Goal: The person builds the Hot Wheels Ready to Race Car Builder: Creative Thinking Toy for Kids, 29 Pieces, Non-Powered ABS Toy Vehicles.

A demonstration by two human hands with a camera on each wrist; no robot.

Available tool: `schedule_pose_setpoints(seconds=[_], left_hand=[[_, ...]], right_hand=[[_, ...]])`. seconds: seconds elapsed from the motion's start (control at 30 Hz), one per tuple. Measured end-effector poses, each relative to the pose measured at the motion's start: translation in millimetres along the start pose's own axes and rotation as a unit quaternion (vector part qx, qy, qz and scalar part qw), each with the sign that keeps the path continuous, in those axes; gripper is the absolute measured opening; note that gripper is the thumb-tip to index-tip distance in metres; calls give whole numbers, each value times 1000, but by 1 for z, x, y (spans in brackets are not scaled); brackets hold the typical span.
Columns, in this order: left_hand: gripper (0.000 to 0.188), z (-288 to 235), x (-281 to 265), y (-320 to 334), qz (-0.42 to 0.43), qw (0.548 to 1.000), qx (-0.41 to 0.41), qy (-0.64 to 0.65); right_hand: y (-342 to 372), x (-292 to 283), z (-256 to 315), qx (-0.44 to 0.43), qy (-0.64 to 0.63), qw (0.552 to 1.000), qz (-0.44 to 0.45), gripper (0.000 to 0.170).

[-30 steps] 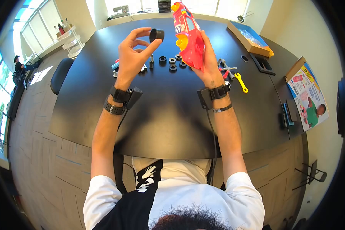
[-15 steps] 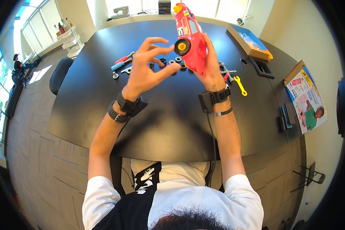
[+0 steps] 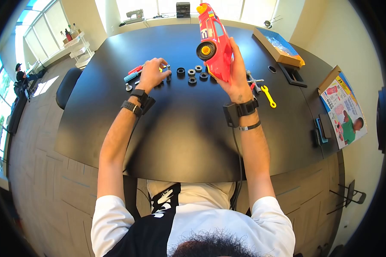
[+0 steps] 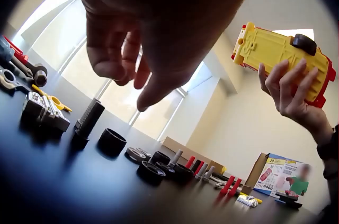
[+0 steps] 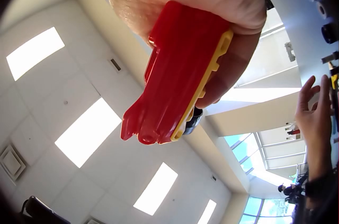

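My right hand (image 3: 234,83) grips a red toy car (image 3: 218,51) raised above the table. A black tire (image 3: 200,52) sits on its near yellow hub, while the far hub (image 3: 201,8) on that side is bare. In the left wrist view the yellow underside (image 4: 265,47) faces the camera, fingers spread across it. My left hand (image 3: 151,75) hovers over the tabletop parts, thumb and fingers apart and holding nothing. Just below its fingertips in the left wrist view stands a dark bolt (image 4: 90,118), with a black ring (image 4: 111,142) beside it.
Several dark wheel rings (image 3: 192,80) lie mid-table. A blue-handled screwdriver (image 3: 131,76) is at the left, and a yellow wrench (image 3: 269,95) at the right. An open cardboard tray (image 3: 278,47) and a printed box (image 3: 345,109) occupy the right side.
The left hand first brought the black tire to the car, where it now sits on the near hub. That hand then let go and moved left and down to the parts.
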State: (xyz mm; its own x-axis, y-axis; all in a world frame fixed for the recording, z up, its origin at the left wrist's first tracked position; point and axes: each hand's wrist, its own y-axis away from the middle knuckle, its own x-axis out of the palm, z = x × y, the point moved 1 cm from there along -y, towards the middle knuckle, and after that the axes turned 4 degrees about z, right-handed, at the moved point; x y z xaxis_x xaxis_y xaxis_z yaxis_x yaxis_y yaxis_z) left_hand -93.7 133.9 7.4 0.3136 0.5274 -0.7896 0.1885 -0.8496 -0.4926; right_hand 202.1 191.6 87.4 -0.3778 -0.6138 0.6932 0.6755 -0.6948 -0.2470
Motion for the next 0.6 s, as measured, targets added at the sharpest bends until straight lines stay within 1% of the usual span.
schedule_pose_setpoints(seconds=[0.07, 0.13, 0.17, 0.2, 0.27, 0.3, 0.33, 0.37, 0.4, 0.43, 0.47, 0.53, 0.57, 0.6], left_hand=[[28, -7, 8, 0, 14, 1000, 11, -23], [27, -20, 23, 3, 93, 984, 114, 97], [26, -28, 27, 3, 168, 975, 133, 65], [26, -33, 36, 4, 170, 974, 131, 67], [27, -33, 63, 5, 157, 967, 199, 35], [29, -31, 73, 6, 169, 966, 194, 4], [29, -32, 77, 6, 168, 966, 197, 4], [30, -32, 81, 6, 172, 967, 184, -31], [30, -31, 83, 8, 176, 967, 170, -67], [29, -32, 81, 7, 181, 964, 177, -77], [29, -33, 78, 6, 181, 964, 180, -79], [29, -33, 70, 8, 230, 957, 168, -46], [33, -34, 64, 10, 201, 961, 188, -38], [33, -36, 60, 11, 201, 961, 188, -40]], right_hand=[[-1, -1, 1, -7, -4, 1000, -6, 65], [-2, -4, 1, -6, -5, 1000, 12, 64], [-1, -5, 1, -3, -6, 1000, 9, 64], [-1, -5, 1, -2, -1, 1000, 6, 64], [-1, -5, 1, -2, 5, 1000, 3, 64], [-2, -4, 0, -9, 2, 1000, 0, 64], [-2, -4, 1, -18, -1, 1000, -3, 64], [-3, -7, 2, -21, 1, 1000, -3, 64], [-5, -10, 1, -16, -4, 1000, 14, 64], [-5, -8, 2, -11, -11, 999, 32, 64], [-5, -8, 3, -14, -11, 999, 32, 64], [-2, -7, 3, -15, -11, 999, 26, 64], [-1, -6, 3, -15, -12, 999, 25, 64], [-1, -5, 4, -14, -13, 999, 30, 64]])
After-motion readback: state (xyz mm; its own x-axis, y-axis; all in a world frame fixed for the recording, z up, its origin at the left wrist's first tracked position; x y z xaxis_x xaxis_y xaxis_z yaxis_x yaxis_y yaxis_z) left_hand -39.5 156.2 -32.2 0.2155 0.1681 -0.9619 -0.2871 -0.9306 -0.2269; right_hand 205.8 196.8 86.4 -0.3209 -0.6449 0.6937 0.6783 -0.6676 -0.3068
